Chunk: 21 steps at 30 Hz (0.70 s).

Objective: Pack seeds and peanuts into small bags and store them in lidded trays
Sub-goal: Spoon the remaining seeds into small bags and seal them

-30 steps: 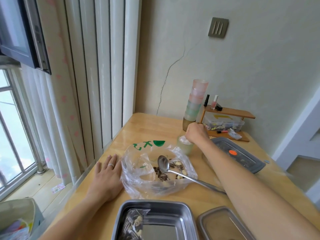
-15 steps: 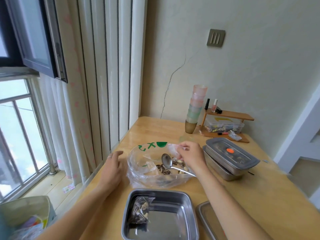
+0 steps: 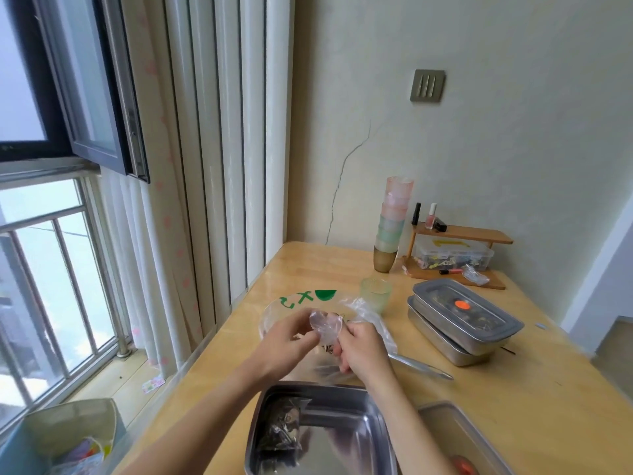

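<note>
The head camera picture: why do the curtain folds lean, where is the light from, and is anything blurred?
Head view: the wide-angle lens tilts the white pleated curtain and the barred window; daylight comes from that window on the left, glinting on the open steel tray; the small clear plastic bag pinched between left hand and right hand looks softly blurred.

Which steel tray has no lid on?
The near tray, with one filled bag inside; the stacked trays at right sit under an orange-dotted lid.

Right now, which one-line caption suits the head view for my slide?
Left hand and right hand hold a small clear bag over the big plastic bag, behind an open steel tray.
</note>
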Motion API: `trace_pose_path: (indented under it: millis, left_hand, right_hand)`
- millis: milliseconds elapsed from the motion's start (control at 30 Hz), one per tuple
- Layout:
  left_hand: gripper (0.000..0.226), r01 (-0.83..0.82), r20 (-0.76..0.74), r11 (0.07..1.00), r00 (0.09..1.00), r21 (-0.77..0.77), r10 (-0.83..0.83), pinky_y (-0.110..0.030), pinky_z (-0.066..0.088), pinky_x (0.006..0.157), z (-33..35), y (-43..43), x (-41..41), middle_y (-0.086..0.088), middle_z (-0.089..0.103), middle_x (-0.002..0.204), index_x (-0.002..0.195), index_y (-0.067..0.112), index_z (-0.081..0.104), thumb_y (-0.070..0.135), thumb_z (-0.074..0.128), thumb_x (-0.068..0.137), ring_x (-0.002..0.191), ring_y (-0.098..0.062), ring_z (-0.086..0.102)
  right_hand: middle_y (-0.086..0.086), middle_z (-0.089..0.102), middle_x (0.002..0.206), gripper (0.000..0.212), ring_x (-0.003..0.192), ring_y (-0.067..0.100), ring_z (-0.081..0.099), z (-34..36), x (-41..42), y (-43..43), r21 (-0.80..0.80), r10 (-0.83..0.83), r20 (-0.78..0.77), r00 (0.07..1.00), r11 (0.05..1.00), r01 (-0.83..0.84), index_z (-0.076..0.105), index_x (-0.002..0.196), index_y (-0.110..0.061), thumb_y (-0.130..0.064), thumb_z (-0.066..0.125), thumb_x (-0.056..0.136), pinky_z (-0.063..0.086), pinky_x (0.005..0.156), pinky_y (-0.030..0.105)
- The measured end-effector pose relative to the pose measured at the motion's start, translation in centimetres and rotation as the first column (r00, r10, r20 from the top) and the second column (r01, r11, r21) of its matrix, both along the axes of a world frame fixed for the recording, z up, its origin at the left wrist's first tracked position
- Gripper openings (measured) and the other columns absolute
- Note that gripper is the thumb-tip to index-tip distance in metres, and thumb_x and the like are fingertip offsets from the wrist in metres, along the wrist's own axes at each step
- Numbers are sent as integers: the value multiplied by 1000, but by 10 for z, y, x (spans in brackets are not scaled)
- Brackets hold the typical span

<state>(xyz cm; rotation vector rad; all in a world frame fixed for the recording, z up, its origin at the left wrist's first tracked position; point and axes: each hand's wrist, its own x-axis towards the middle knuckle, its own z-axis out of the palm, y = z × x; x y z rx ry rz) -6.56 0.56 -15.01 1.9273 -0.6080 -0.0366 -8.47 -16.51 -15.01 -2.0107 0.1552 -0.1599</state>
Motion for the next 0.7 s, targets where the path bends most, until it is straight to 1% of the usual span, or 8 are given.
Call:
trace_pose_path:
  millis: [100,200,233,300,367,467,567,700]
  left_hand:
    - [34,29,-119,994,992,-106,-42,-32,56,87,6,-8,-1,2,74,109,114,25,71,35,48,92,101,-17,67]
    - [15,-69,15,997,997,-28,70,-35,55,78,0,-13,7,0,73,90,95,23,73,35,64,96,83,-17,66]
    - [15,-99,30,995,995,-28,99,-37,54,76,-4,-13,12,-1,72,84,90,19,72,32,68,97,76,-15,65]
    - [19,-121,-76,984,991,-127,112,-41,59,76,-5,-14,19,-8,70,79,90,9,71,26,70,98,73,-18,65]
    - [21,-110,-216,965,975,-238,57,-43,63,82,-2,-15,23,-13,69,80,95,1,69,21,69,99,75,-22,68]
    - [21,-108,-291,955,956,-277,24,-46,64,84,-1,-18,29,-25,71,87,97,0,70,20,66,100,80,-29,73]
    - [26,-142,-340,953,940,-268,45,-44,63,86,-3,-20,36,-22,74,99,99,1,74,24,64,101,90,-30,74]
    - [27,-255,-442,899,893,-355,79,-35,62,76,-5,-20,42,-13,71,81,94,3,77,26,66,100,74,-21,67]
  right_hand:
    - [4,55,42,63,39,16,55,-1,5,-6,-92,-3,15,1000,996,5,56,55,-14,-49,50,106,52,55,27]
    - [6,56,42,64,40,17,57,-4,4,-10,-125,3,33,999,992,1,55,55,-13,-50,47,107,51,58,24]
    - [8,57,44,65,42,17,58,-5,5,-10,-110,-4,41,999,994,8,57,57,-13,-52,45,107,50,59,23]
    - [6,62,53,62,49,17,61,-7,7,-11,46,-8,34,999,999,6,64,71,-11,-57,43,106,49,57,25]
    - [1,66,67,52,59,15,63,-8,10,-13,191,60,26,998,979,-64,66,87,-12,-60,49,102,49,61,31]
    - [3,74,80,31,67,12,65,-9,15,-18,173,137,19,990,975,-139,64,96,-8,-38,69,98,54,67,34]
    - [8,75,79,12,69,15,68,-10,17,-21,286,98,18,995,953,-99,64,93,-1,-11,68,97,55,67,27]
    - [17,78,84,7,76,22,73,-11,19,-20,431,70,-18,997,901,-56,64,89,-4,-5,65,95,58,73,32]
